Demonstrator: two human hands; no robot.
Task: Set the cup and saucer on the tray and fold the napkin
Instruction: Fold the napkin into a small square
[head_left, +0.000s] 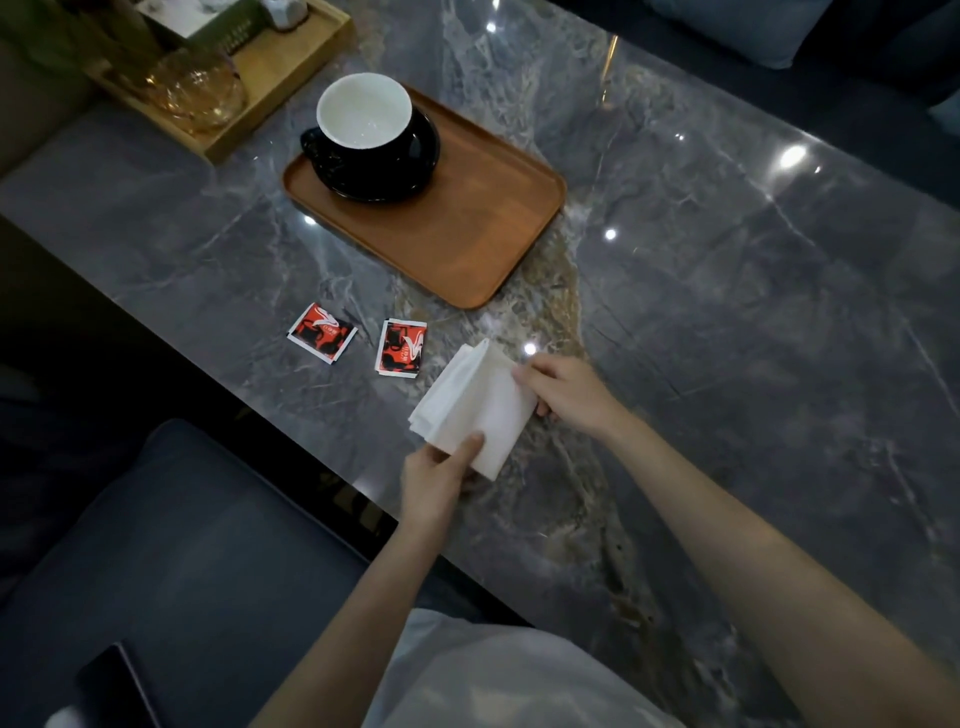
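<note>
A black cup with a white inside stands on a black saucer at the far left end of the brown wooden tray. Nearer to me, a white paper napkin is held just over the marble table, folded into layers that fan open on its left side. My left hand pinches its near corner, thumb on top. My right hand grips its right edge.
Two red and black sachets lie on the grey marble table left of the napkin. A pale wooden tray with a glass bowl sits at the back left. A dark phone lies on the blue seat.
</note>
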